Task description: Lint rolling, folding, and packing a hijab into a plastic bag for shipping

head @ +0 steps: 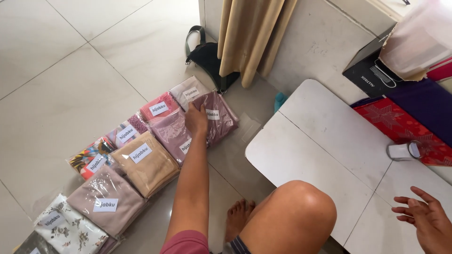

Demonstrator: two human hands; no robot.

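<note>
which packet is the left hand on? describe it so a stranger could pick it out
Start at the tan curtain and the black bag below it; a row of clear-wrapped folded fabric packets runs from there across the floor tiles. The left hand rests on the mauve packet at the row's curtain end. Unlike the others, it sits out of line, nearest the white table.

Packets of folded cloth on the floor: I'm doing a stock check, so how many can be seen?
10 at least. A mauve packet lies under the left hand; the other nine run diagonally from the pale one down to the grey one at the bottom-left edge. Overlaps may hide more.
</note>
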